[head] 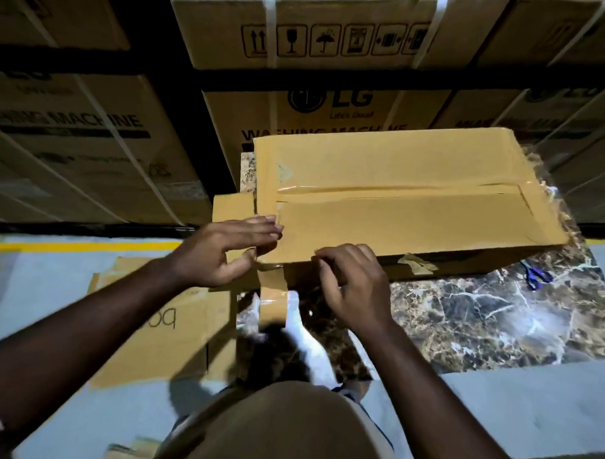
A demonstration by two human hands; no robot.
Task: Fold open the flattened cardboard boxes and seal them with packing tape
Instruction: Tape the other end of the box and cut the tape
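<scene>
Our box (398,198) is already folded up and sits at the far left corner of the marble slab (496,322), overhanging its left edge. Tape (381,191) runs along the top seam, so the main seal looks done. We are finishing the near left corner: our left hand (221,250) presses flat fingers on the top while its thumb hooks below, and our right hand (350,282) pinches tape at the near edge. The roll (272,309) hangs below. Flattened cardboard (160,327) on the floor looks still to be done. Scissors (536,275) lie near the slab's right edge.
</scene>
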